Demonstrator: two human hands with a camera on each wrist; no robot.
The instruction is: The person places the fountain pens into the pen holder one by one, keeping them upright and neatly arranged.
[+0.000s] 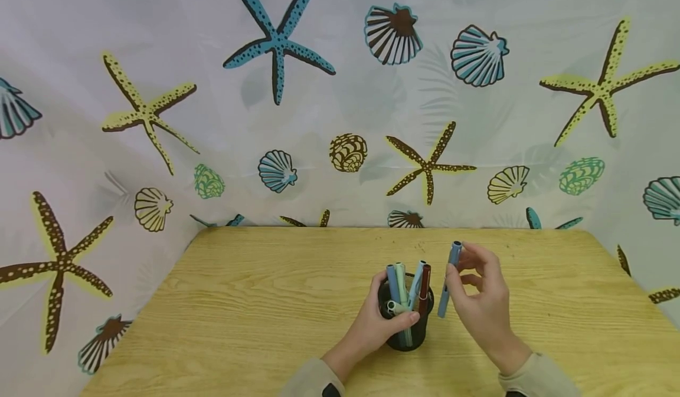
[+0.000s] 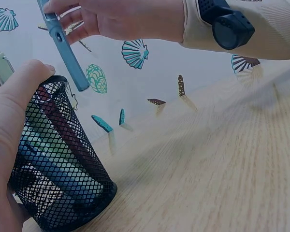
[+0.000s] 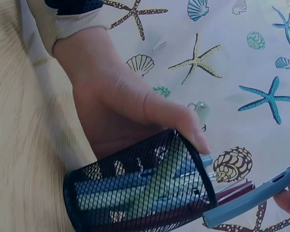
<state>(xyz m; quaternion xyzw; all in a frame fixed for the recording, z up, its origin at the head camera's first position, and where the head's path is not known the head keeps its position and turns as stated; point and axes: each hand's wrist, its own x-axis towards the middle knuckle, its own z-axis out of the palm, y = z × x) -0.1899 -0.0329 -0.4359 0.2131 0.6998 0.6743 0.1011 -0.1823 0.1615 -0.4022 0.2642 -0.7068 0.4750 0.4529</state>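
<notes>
My left hand (image 1: 372,321) grips a black mesh pen cup (image 1: 421,333) around its side, the thumb across the near rim. In the cup stand several pens, among them a blue pen (image 1: 392,283), a dark red pen (image 1: 425,285) and a light blue pen (image 1: 416,282). A pale green pen (image 1: 395,307) leans toward the near rim. Just right of the cup, my right hand (image 1: 487,305) pinches another blue pen (image 1: 443,304) between thumb and fingers. That pen is nearly upright, and its lower end hangs beside the cup's rim in the left wrist view (image 2: 77,77).
The wood-grain table (image 1: 255,302) extends to both sides of the cup and behind it. A pale cloth (image 1: 329,114) printed with starfish and shells hangs along the back and both sides. A dark wrist device (image 2: 232,29) sits on the right sleeve.
</notes>
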